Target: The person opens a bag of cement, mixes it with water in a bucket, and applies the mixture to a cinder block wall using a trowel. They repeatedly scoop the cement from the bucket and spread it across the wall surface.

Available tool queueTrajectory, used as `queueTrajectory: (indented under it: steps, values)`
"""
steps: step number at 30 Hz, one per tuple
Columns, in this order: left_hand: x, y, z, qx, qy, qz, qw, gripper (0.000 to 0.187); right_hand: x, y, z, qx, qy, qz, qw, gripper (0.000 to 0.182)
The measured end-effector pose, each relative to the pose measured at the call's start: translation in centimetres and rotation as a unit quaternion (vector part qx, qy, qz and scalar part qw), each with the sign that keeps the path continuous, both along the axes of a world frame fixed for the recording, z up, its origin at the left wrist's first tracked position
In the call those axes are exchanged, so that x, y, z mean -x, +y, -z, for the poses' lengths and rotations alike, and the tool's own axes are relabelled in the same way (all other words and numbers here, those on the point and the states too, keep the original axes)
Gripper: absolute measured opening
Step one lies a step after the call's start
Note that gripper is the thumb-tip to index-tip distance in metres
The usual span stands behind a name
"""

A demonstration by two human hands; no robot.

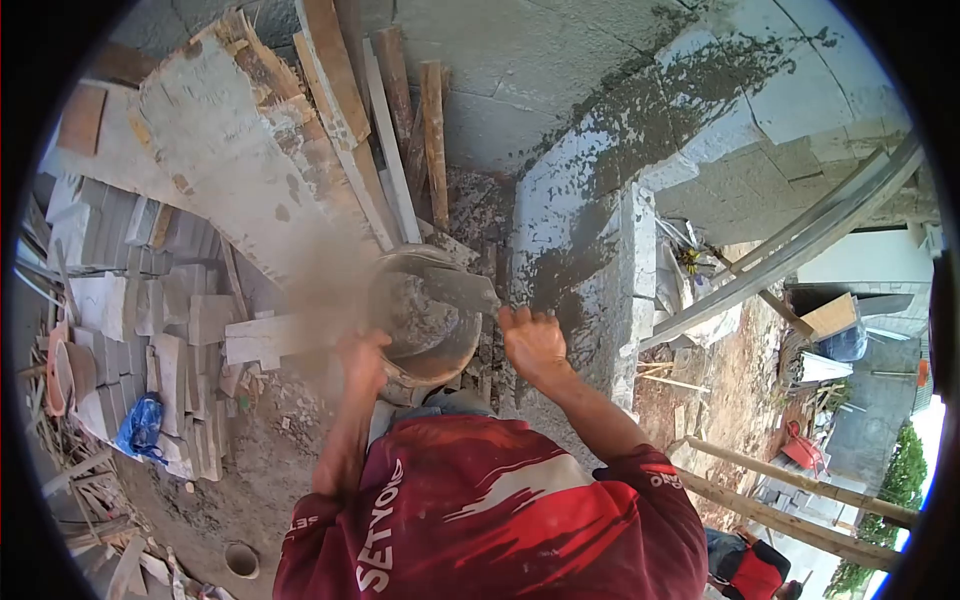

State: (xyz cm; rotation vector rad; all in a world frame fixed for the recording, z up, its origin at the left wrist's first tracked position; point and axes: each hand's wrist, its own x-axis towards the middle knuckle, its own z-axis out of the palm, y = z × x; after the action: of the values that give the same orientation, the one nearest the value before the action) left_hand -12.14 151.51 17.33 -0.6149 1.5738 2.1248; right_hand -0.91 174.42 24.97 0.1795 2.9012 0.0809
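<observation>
A round bucket (430,378) with grey, wet-looking mix (408,312) inside stands close in front of my body. My left hand (362,358) is closed at the bucket's left rim; a blurred smear covers the view just above it. On the other side, my right hand (533,342) is closed around the handle of a trowel. The trowel's flat grey blade (462,288) reaches left over the bucket's opening. Right of the bucket runs a low wall of pale blocks (548,200), smeared with dark wet mortar (590,240).
Stacked grey blocks (175,310) stand at the left, with a blue plastic bag (141,425) on them. Boards (345,110) and a large panel (215,150) lean at the back. A small pot (241,559) sits on the ground. Poles (790,255) cross the right side. Another person (745,565) is at lower right.
</observation>
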Motion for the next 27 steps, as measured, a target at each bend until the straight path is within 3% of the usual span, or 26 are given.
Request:
queueTrajectory:
  steps: [3,5,9,12,14,15,17,21,23,27]
  values:
    - [0.7,2.2,-0.9,0.017,0.078,0.077,0.994,0.021,0.6,-2.5,2.9,0.019,0.013,0.036,0.999,0.025]
    - [1.4,2.5,-2.7,0.05,0.099,0.111,0.988,0.02,1.5,-2.8,3.5,0.194,-0.05,0.143,0.969,0.025]
    - [1.9,0.4,-3.1,0.037,0.047,0.098,0.993,0.019,0.6,-1.6,1.8,0.311,-0.103,0.146,0.934,0.026]
    - [1.3,-1.4,-1.6,0.03,0.033,0.079,0.996,0.02,-0.8,-1.2,3.3,0.402,-0.148,0.183,0.885,0.034]
    - [0.7,-2.0,-2.4,0.003,-0.004,0.025,1.0,0.022,-2.5,-2.0,6.2,0.538,-0.155,0.235,0.795,0.039]
    - [0.5,-2.6,-2.3,0.013,-0.006,0.026,1.0,0.022,-3.1,-2.6,7.3,0.545,-0.158,0.236,0.789,0.039]
    - [0.3,-3.5,-1.9,0.006,-0.013,0.012,1.0,0.023,-3.5,-3.3,8.1,0.577,-0.083,0.207,0.786,0.04]
    - [-0.1,-4.7,-1.8,-0.029,-0.041,-0.008,0.999,0.028,-3.0,-4.2,7.4,0.573,-0.057,0.192,0.795,0.041]
    - [-0.3,-4.9,-1.6,0.063,-0.034,-0.073,0.995,0.026,-2.2,-4.2,5.5,0.505,-0.062,0.152,0.848,0.044]
    - [-0.8,-6.7,-0.6,0.078,-0.02,-0.089,0.993,0.027,-1.1,-3.5,6.3,0.476,-0.017,0.091,0.875,0.049]
